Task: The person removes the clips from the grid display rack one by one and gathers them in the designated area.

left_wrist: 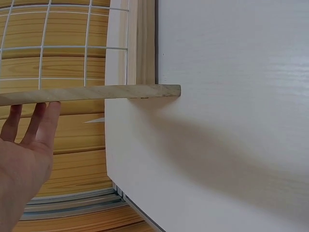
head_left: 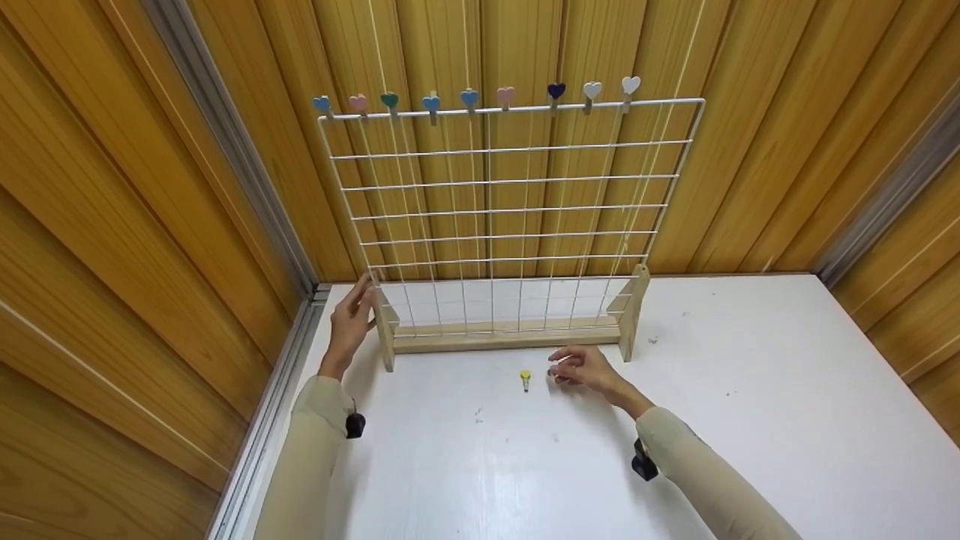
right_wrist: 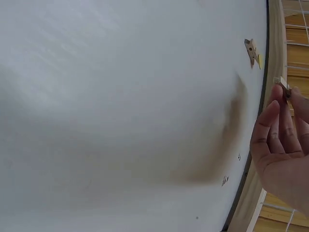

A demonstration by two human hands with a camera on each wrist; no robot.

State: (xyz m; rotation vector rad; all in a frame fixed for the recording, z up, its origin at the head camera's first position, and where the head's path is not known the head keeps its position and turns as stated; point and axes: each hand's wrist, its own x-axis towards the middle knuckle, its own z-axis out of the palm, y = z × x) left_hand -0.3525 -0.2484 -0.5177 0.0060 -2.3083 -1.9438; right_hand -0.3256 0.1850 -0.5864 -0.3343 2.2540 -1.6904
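A white wire grid rack stands in a wooden base. Against the outer face of its left wooden side piece rest the fingertips of my left hand, its fingers fairly straight; the thumb is hidden in the left wrist view. In front of the base, my right hand pinches a small wooden clothespin between thumb and fingers, just above the table. A clothespin with a yellow heart lies on the table left of that hand.
Several heart-topped clothespins, such as a green one and a dark blue one, are clipped along the rack's top wire. The white table meets wood-look panels behind and at the sides. A metal rail runs along the left edge.
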